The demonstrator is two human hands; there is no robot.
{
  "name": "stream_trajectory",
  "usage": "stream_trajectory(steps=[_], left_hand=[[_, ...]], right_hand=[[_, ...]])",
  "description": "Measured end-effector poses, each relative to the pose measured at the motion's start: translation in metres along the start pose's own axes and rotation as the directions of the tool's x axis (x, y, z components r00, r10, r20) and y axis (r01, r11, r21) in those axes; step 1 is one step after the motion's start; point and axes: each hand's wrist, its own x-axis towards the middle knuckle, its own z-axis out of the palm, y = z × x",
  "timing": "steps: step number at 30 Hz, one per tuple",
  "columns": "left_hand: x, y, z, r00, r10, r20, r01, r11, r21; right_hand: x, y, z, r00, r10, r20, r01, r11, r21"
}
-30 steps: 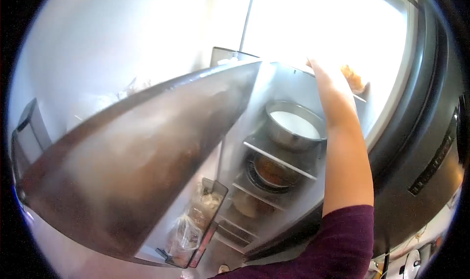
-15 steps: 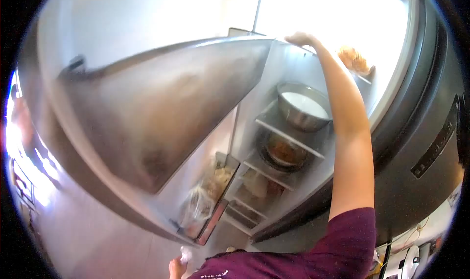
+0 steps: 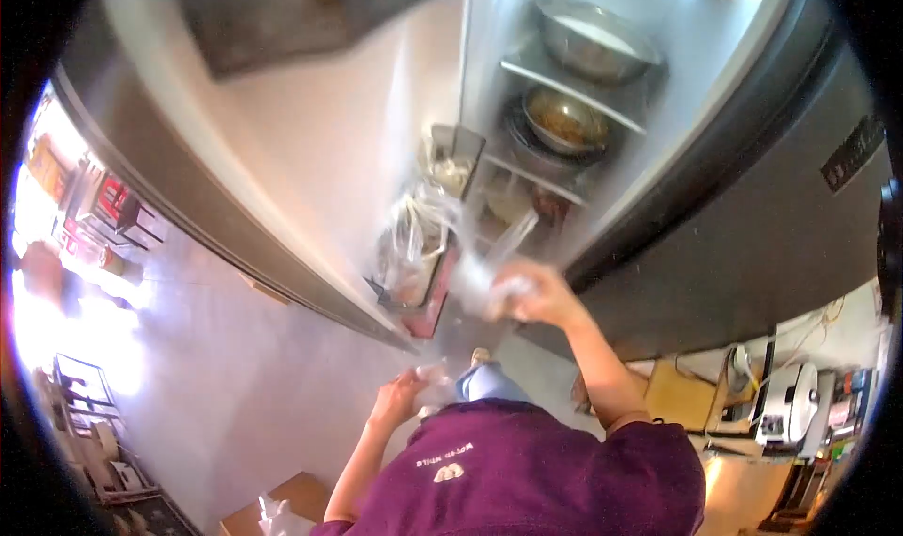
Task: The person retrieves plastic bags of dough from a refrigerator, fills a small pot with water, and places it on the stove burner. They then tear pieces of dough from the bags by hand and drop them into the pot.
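Observation:
My right hand (image 3: 541, 296) is in front of the open fridge, its fingers closed on a white bundle (image 3: 480, 287) that looks like a plastic bag; motion blurs it and its contents cannot be made out. Lower and to the left, close to my body, my left hand (image 3: 397, 398) is closed on a crumpled clear plastic bag (image 3: 435, 375). Just beyond the hands, a door bin (image 3: 435, 301) holds bagged items (image 3: 409, 240). On the fridge shelves are a large metal bowl (image 3: 597, 52) with white contents and a smaller bowl (image 3: 564, 127) with brownish food.
The fridge door (image 3: 282, 197) stands wide open on the left. A dark closed panel (image 3: 724, 226) is on the right. A cardboard box (image 3: 287, 498) sits on the floor; a white rice cooker (image 3: 790, 400) stands at the lower right.
My right hand has come down from the fridge's upper part and now holds the white bundle. My left hand has risen slightly and moved right. The view has tilted down.

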Motion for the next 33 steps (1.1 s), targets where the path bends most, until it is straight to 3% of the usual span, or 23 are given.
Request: stream_trajectory(steps=[1,2,5,7,9,12,13,14,15,16,18,19,21,22,23,26,28,30,31,32,33], left_hand=[[-0.002,0.013,-0.006,0.999,0.015,0.052,-0.015,1.0,-0.009],[-0.002,0.025,-0.012,0.998,0.049,0.036,-0.048,0.999,-0.026],[0.006,0.051,-0.018,0.99,0.135,-0.046,-0.137,0.989,-0.059],[0.013,0.059,-0.009,0.976,0.191,-0.11,-0.201,0.975,-0.092],[0.018,0.06,0.016,0.99,0.121,-0.071,-0.131,0.978,-0.163],[0.014,0.071,0.056,0.994,-0.108,-0.027,0.1,0.972,-0.212],[0.016,0.069,0.075,0.991,-0.063,-0.121,0.031,0.967,-0.253],[0.016,0.072,0.089,0.975,-0.111,-0.191,0.062,0.967,-0.248],[0.014,0.074,0.105,0.967,-0.187,-0.173,0.133,0.95,-0.283],[0.013,0.074,0.12,0.953,-0.259,-0.157,0.2,0.928,-0.314],[0.008,0.076,0.147,0.914,-0.4,-0.066,0.367,0.887,-0.281],[0.004,0.075,0.165,0.874,-0.485,-0.017,0.463,0.843,-0.274],[-0.009,0.07,0.192,0.809,-0.586,-0.034,0.548,0.775,-0.316],[-0.014,0.065,0.201,0.763,-0.647,-0.022,0.605,0.725,-0.328],[-0.019,0.058,0.212,0.747,-0.657,-0.105,0.591,0.728,-0.349],[-0.04,0.037,0.237,0.666,-0.745,-0.026,0.718,0.65,-0.25],[-0.048,0.026,0.246,0.662,-0.748,-0.053,0.723,0.655,-0.218],[-0.061,0.021,0.249,0.672,-0.739,-0.051,0.723,0.669,-0.171],[-0.06,0.019,0.25,0.662,-0.748,-0.037,0.737,0.659,-0.151],[-0.057,0.024,0.244,0.656,-0.754,-0.024,0.746,0.653,-0.131],[-0.047,0.031,0.226,0.697,-0.717,0.01,0.711,0.688,-0.146]], right_hand=[[-0.015,0.034,0.012,0.96,0.233,0.157,-0.243,0.969,0.047],[-0.027,0.062,0.022,0.842,0.43,0.326,-0.471,0.88,0.056],[-0.045,0.118,0.045,0.81,0.124,0.573,-0.108,0.992,-0.062],[-0.042,0.13,0.046,0.724,0.149,0.674,-0.151,0.987,-0.057],[-0.03,0.144,0.035,0.593,0.176,0.785,-0.193,0.978,-0.072],[-0.018,0.149,0.004,0.525,0.046,0.85,-0.102,0.995,0.009],[-0.006,0.149,-0.017,0.564,0.068,0.823,-0.32,0.937,0.142],[0.008,0.168,-0.04,0.794,0.14,0.592,-0.262,0.957,0.125],[0.028,0.199,-0.062,0.938,0.184,0.295,-0.219,0.972,0.09],[0.06,0.263,-0.08,0.939,0.331,-0.093,-0.331,0.944,0.013],[0.117,0.329,-0.119,0.731,0.401,-0.552,-0.488,0.872,-0.014],[0.142,0.348,-0.131,0.734,0.243,-0.635,-0.452,0.872,-0.189],[0.198,0.396,-0.165,0.708,-0.105,-0.698,-0.395,0.761,-0.515],[0.222,0.413,-0.178,0.718,-0.185,-0.671,-0.367,0.719,-0.591],[0.244,0.43,-0.191,0.722,-0.264,-0.639,-0.341,0.668,-0.662],[0.283,0.425,-0.217,0.85,-0.185,-0.493,-0.237,0.702,-0.672],[0.285,0.415,-0.202,0.862,-0.013,-0.506,-0.324,0.755,-0.57],[0.27,0.397,-0.18,0.76,0.268,-0.591,-0.553,0.745,-0.374],[0.254,0.398,-0.159,0.765,-0.007,-0.644,-0.405,0.772,-0.49],[0.224,0.398,-0.132,0.707,-0.285,-0.647,-0.262,0.745,-0.614],[0.182,0.379,-0.108,0.752,-0.299,-0.587,-0.195,0.75,-0.632]])
